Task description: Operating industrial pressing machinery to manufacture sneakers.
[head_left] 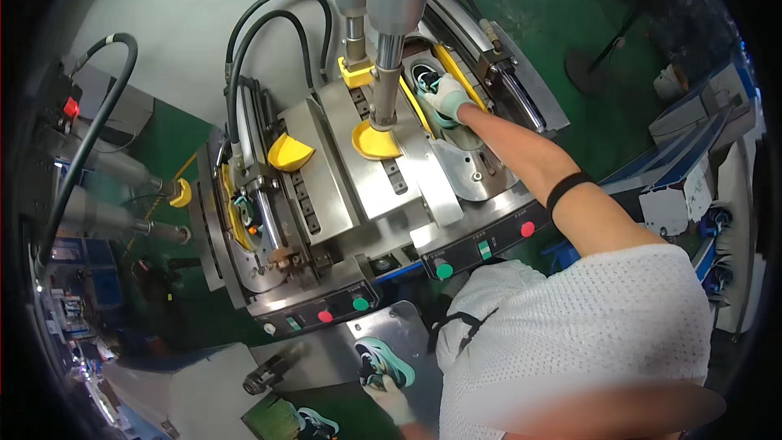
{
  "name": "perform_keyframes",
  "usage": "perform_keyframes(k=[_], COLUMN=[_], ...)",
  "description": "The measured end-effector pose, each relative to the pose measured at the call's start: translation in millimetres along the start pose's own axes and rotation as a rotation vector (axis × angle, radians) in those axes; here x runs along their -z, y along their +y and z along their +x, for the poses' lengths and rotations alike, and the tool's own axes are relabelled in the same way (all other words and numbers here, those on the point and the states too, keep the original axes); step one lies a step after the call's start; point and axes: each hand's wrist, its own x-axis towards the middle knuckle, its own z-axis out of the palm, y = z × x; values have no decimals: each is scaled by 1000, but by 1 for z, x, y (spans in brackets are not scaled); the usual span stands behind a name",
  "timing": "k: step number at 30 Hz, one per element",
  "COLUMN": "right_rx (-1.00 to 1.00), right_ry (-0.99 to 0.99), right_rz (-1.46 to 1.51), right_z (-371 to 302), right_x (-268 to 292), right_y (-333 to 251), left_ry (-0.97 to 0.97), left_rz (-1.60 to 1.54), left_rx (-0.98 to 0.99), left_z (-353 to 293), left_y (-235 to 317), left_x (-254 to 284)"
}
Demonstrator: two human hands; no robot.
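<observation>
My left hand (392, 402), in a white glove, grips the end of a sneaker (386, 360) with a dark upper and a mint-green sole. That sneaker is over a metal shelf below the machine's front panel. My right arm reaches far across the machine, a black band around it. At its end my gloved right hand (448, 99) closes over a second dark sneaker (423, 76) with teal trim. This one sits in the machine's right-hand bay between yellow pads (461, 73); the glove hides part of it, and the fingertips are hard to make out.
Metal press cylinders (389, 57) stand above the steel bed, with yellow pads (291, 152) around. The front panels (481, 246) carry green and red buttons. Another sneaker (316, 422) lies at the lower left. Black hoses (281, 12) arch at the back; a blue rack (700, 130) stands right.
</observation>
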Motion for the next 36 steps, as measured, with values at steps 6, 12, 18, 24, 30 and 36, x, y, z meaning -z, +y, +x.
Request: perform_keyframes(k=[6, 12, 18, 24, 30, 36], right_rx=[98, 407, 797, 679, 810, 782], right_ry=[-317, -71, -71, -276, 122, 138], right_rz=[-31, 441, 1010, 1326, 905, 763], right_z=[-4, -68, -107, -98, -106, -79], right_x=[19, 162, 247, 220, 232, 230], right_y=[-13, -71, -178, -187, -194, -193], left_ry=[112, 47, 17, 197, 341, 235], left_rz=[14, 282, -149, -150, -45, 0], left_rx=[68, -53, -813, -1694, -2071, -1782], left_z=[13, 53, 108, 88, 83, 104], left_y=[-146, -64, 266, 563, 722, 782], left_x=[-77, -41, -15, -36, -56, -75])
